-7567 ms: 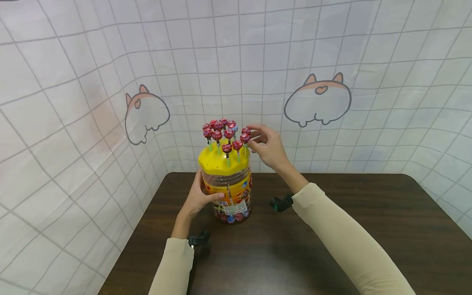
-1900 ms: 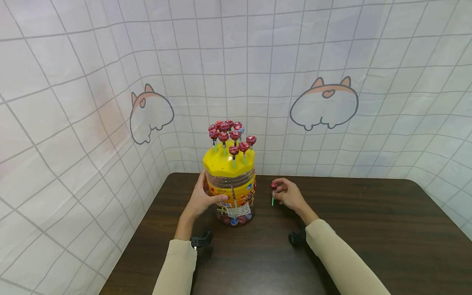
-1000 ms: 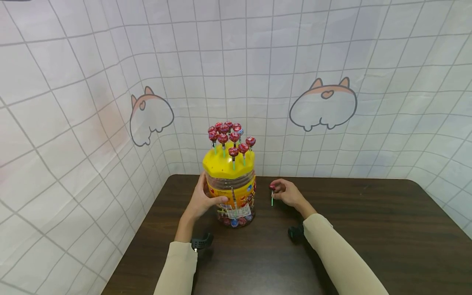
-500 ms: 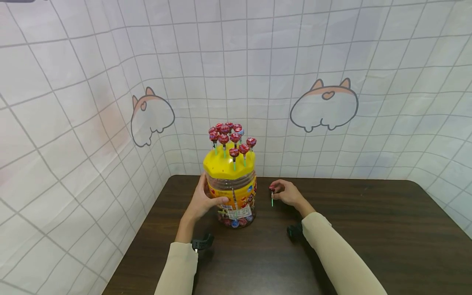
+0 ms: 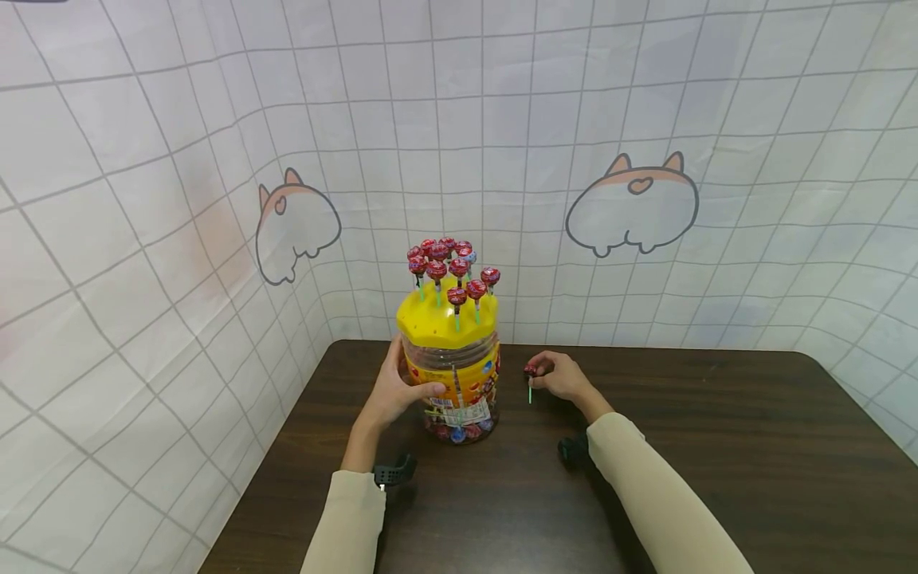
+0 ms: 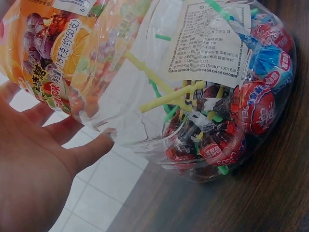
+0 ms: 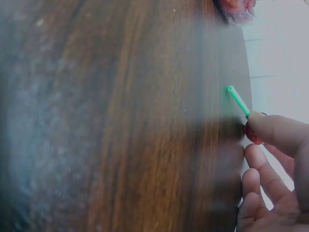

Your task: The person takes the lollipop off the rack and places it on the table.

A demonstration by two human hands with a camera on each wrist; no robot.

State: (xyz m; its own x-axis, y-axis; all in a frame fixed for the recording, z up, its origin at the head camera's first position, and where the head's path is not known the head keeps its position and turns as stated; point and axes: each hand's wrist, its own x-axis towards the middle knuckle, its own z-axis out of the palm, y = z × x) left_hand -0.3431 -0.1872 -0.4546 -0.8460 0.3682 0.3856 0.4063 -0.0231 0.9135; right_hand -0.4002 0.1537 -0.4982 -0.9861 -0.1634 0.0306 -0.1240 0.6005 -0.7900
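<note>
A clear plastic candy jar (image 5: 476,383) with a yellow and orange label stands on the table, wrapped lollipops piled inside. My left hand (image 5: 390,391) grips its left side, thumb across the label. In the left wrist view, fingers (image 6: 91,153) reach along the jar, their far ends hidden. Several lollipops (image 5: 436,269) stand upright in the yellow lid (image 5: 423,320). To the right of the jar, my right hand (image 5: 564,379) pinches a red-wrapped lollipop (image 5: 530,371), its green stick pointing down near the tabletop. The right wrist view shows the thumb against that lollipop (image 7: 238,100).
The dark wooden table (image 5: 645,478) reaches to a white grid-patterned cloth (image 5: 516,119) behind and at the left. Black wrist devices (image 5: 394,470) sit at both cuffs. In the right wrist view, part of the jar (image 7: 236,9) shows at the top.
Since the oldest frame, my right hand has taken one lollipop from the lid's right side down beside the jar. Over the last two seconds it has barely moved; the left hand keeps its grip.
</note>
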